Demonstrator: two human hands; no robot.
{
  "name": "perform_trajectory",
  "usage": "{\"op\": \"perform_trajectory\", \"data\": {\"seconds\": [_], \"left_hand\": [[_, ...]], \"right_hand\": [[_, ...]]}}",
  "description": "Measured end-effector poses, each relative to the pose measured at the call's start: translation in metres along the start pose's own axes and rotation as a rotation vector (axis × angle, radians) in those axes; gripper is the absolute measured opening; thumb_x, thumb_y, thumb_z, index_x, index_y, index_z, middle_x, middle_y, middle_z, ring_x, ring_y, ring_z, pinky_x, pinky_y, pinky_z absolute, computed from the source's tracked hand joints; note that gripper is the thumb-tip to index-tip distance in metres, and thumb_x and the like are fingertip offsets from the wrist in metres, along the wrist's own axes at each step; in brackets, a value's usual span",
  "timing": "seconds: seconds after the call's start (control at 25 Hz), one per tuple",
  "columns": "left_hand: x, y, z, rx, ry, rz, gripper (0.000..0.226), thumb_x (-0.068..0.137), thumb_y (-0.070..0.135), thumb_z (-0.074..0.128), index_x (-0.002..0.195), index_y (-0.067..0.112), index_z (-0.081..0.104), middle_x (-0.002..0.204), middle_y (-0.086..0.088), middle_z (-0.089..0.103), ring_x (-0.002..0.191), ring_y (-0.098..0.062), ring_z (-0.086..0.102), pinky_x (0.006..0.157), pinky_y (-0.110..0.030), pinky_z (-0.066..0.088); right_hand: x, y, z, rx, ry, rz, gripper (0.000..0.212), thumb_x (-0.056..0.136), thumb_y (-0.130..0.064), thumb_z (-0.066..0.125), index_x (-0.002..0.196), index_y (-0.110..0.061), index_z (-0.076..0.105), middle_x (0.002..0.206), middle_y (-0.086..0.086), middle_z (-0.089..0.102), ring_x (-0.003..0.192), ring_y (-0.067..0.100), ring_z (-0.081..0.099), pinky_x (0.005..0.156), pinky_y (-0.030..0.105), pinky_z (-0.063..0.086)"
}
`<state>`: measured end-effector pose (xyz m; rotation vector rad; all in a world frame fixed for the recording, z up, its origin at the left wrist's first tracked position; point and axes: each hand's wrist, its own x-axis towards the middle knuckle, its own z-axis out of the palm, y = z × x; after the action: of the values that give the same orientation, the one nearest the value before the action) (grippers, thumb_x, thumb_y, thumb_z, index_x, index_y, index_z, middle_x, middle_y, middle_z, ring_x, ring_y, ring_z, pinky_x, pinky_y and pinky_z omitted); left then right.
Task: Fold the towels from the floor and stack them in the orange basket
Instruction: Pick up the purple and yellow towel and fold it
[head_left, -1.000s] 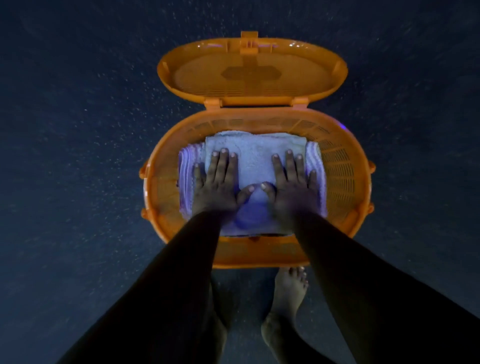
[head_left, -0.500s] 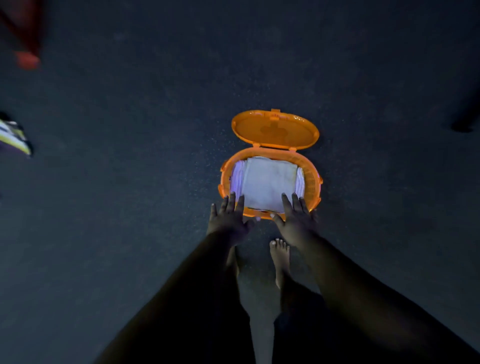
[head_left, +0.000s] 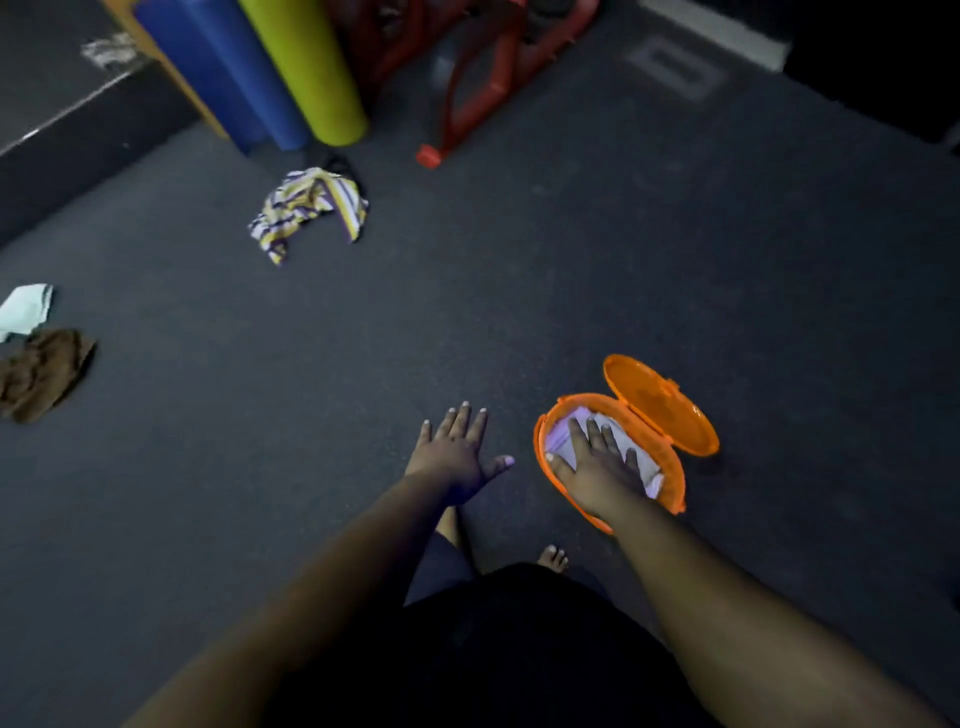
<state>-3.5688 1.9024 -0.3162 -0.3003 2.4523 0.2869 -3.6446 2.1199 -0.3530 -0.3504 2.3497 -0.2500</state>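
My right hand (head_left: 597, 467) hangs flat with fingers straight over the folded towels (head_left: 563, 441) in the orange basket (head_left: 675, 488), gripping nothing; whether it touches them I cannot tell. My left hand (head_left: 452, 452) is spread open over bare floor (head_left: 675, 260), empty. The striped towel (head_left: 311, 208) lies far to the left, the brown towel (head_left: 44, 374) and the pale one (head_left: 26, 309) at the left edge — all crumpled. If I lean away carelessly I could knock the light basket over, spilling the stack.

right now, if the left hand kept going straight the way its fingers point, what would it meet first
The left hand, open, points up the dark floor. That line looks free for a long stretch; the red frame is probably first. The striped towel lies off to its left.
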Motion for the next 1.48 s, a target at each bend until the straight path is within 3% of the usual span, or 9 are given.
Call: {"op": "perform_trajectory", "data": {"seconds": [0.4, 0.8, 1.0, 1.48], "left_hand": [[-0.022, -0.125, -0.052, -0.213, 0.159, -0.225, 0.097, 0.091, 0.083, 0.019, 0.162, 0.025, -0.009, 0.171, -0.003, -0.01, 0.158, -0.022, -0.007, 0.126, -0.054, 0.0], [0.016, -0.317, -0.143, -0.239, 0.269, -0.244, 0.097, 0.09, 0.084, 0.02, 0.163, 0.025, -0.007, 0.171, -0.002, -0.011, 0.158, -0.021, -0.01, 0.125, -0.053, -0.002], [0.057, -0.392, -0.196, -0.183, 0.294, -0.238, 0.097, 0.09, 0.084, 0.021, 0.163, 0.026, -0.006, 0.171, -0.003, -0.011, 0.158, -0.021, -0.011, 0.125, -0.053, -0.003], [0.202, -0.526, -0.349, -0.323, 0.263, -0.388, 0.099, 0.089, 0.085, 0.022, 0.163, 0.026, -0.008, 0.171, -0.002, -0.012, 0.158, -0.021, -0.008, 0.127, -0.051, 0.0]], "right_hand": [[0.057, -0.168, -0.052, -0.202, 0.03, -0.248, 0.082, 0.095, -0.074, 0.027, 0.161, -0.035, -0.003, 0.171, -0.003, -0.004, 0.157, 0.021, -0.007, 0.123, 0.058, 0.004], [0.135, -0.367, -0.094, -0.223, 0.116, -0.263, 0.082, 0.096, -0.075, 0.025, 0.161, -0.036, -0.005, 0.171, -0.004, -0.005, 0.157, 0.02, -0.008, 0.124, 0.056, 0.003], [0.192, -0.445, -0.125, -0.233, 0.13, -0.304, 0.082, 0.096, -0.074, 0.026, 0.161, -0.035, -0.005, 0.171, -0.003, -0.005, 0.157, 0.021, -0.008, 0.123, 0.058, 0.003], [0.387, -0.614, -0.241, -0.353, 0.091, -0.447, 0.084, 0.094, -0.076, 0.025, 0.161, -0.035, -0.006, 0.171, -0.002, -0.006, 0.157, 0.022, -0.01, 0.123, 0.057, 0.0]]}}
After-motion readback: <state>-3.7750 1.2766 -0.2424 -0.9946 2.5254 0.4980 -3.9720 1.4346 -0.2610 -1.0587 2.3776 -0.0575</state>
